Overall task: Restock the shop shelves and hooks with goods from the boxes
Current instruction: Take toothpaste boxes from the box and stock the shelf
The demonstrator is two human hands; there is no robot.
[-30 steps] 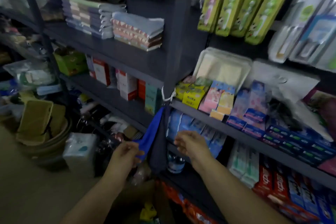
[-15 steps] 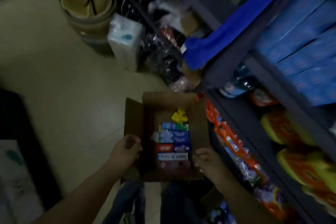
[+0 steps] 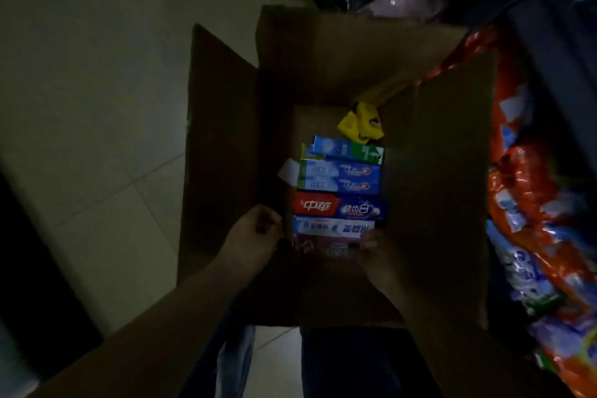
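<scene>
Toothpaste cartons (image 3: 339, 210) lie between left grip (image 3: 255, 236) and right grip (image 3: 376, 250).

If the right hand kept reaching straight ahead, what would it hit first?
Probably the pinkish toothpaste box nearest the person in the cardboard box; the right hand is already at its end, though dim light hides actual contact.

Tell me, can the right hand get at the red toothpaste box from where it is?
Probably yes. The right hand is already inside the open cardboard box, at the near end of the row, and the red toothpaste box lies uncovered on top, two packs farther in.
</scene>
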